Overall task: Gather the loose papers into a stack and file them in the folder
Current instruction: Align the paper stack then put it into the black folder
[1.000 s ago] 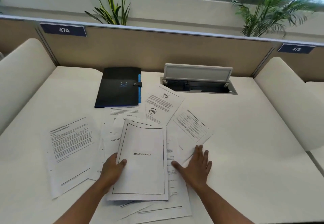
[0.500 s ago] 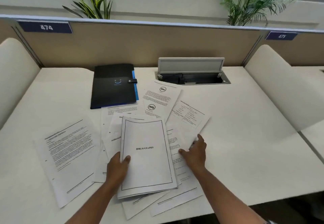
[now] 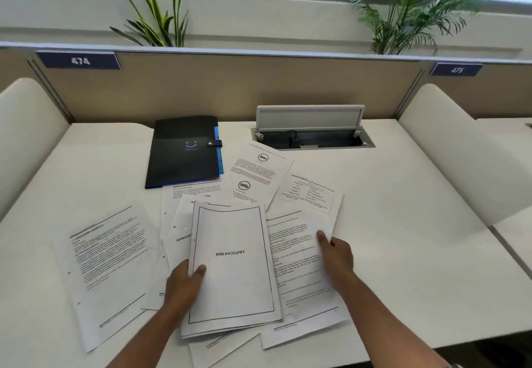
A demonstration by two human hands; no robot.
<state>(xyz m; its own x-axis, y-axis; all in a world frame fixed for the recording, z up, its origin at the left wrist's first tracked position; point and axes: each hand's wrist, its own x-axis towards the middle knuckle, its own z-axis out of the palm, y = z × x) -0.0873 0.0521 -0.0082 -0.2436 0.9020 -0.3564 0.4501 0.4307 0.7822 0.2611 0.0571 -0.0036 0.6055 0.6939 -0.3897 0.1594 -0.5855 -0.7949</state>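
White desk (image 3: 403, 223), loose papers (image 3: 233, 264) between both hands (image 3: 184, 284).

Our left grip (image 3: 184, 284) holds the bibliography sheet (image 3: 233, 264); loose papers (image 3: 106, 255) lie left and right, the folder (image 3: 184, 152) behind on the desk (image 3: 403, 223).

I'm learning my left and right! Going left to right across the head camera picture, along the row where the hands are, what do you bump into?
Text sheet lying apart on the left → left hand → BIBLIOGRAPHY page → right hand → bare white desk.
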